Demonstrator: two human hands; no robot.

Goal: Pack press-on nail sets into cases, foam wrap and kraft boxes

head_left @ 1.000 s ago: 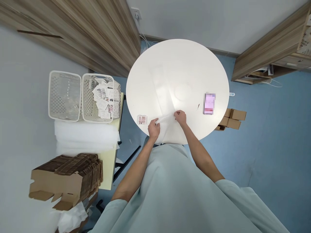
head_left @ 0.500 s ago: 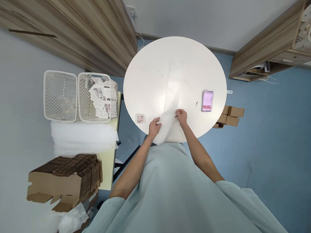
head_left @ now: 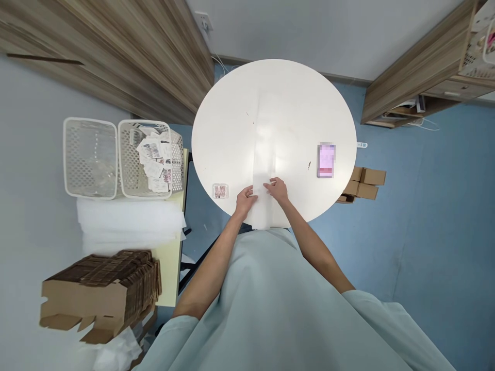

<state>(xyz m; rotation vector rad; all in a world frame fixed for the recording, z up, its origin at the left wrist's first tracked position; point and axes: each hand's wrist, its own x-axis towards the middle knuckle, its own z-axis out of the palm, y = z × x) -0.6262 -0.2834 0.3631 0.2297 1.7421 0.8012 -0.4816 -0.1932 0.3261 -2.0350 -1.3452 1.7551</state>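
A long, translucent white foam sheet [head_left: 263, 170] lies as a narrow strip down the white round table [head_left: 228, 113], its near end at the table's front edge. My left hand [head_left: 245, 202] rests at the strip's left edge, fingers spread and thumb apart. On the right, my right hand [head_left: 277, 189] reaches over the strip, its fingers stretched out onto the surface. A small clear box [head_left: 220, 191] with pinkish pieces inside sits left of my left hand.
A phone [head_left: 326, 161] with a blurred screen lies on the table's right. Left stand two white baskets [head_left: 91, 121], [head_left: 145, 122], one holding packets, with a foam sheet stack [head_left: 131, 219] and flattened cardboard boxes [head_left: 85, 304]. Small brown boxes [head_left: 367, 184] are beyond the table's right edge.
My right hand has moved left, from pinching the sheet's raised right edge to lying over the strip. The sheet now looks narrower and flatter. My left hand has stayed near its edge.
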